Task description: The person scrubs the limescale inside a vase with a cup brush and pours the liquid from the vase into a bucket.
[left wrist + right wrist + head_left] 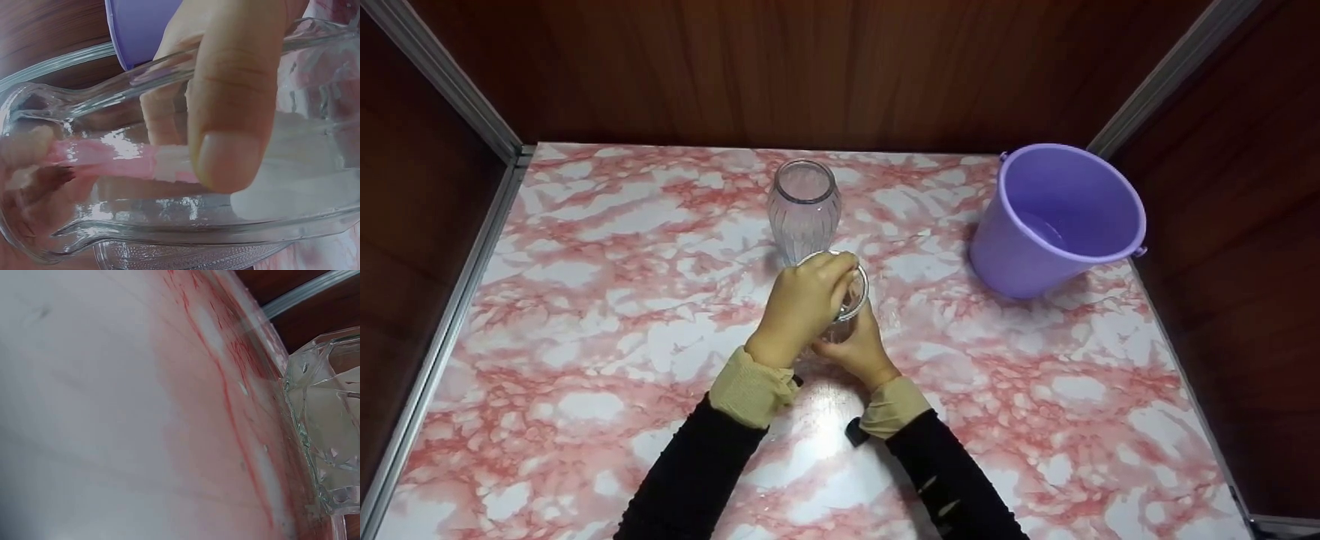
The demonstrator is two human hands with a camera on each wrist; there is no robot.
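Note:
My left hand (804, 300) is over the mouth of a clear glass vase (865, 291). Seen through the glass in the left wrist view, its fingertips pinch the pink handle (129, 160) of a brush whose pale, blurred head lies deeper inside the vase. My right hand (861, 351) grips the vase's side, its thumb (233, 112) lying across the glass. The thick faceted base (332, 433) of the vase enters the right wrist view at the right edge. Just beyond the hands stands a second clear vase (804, 217), ribbed and upright.
A purple bucket (1012, 259) stands at the back right, liquid-like shine on its inner bottom. The table (585, 337) has a red and white marbled top. Dark wood panels (810, 67) with metal edge strips (450, 307) enclose it at the back and sides.

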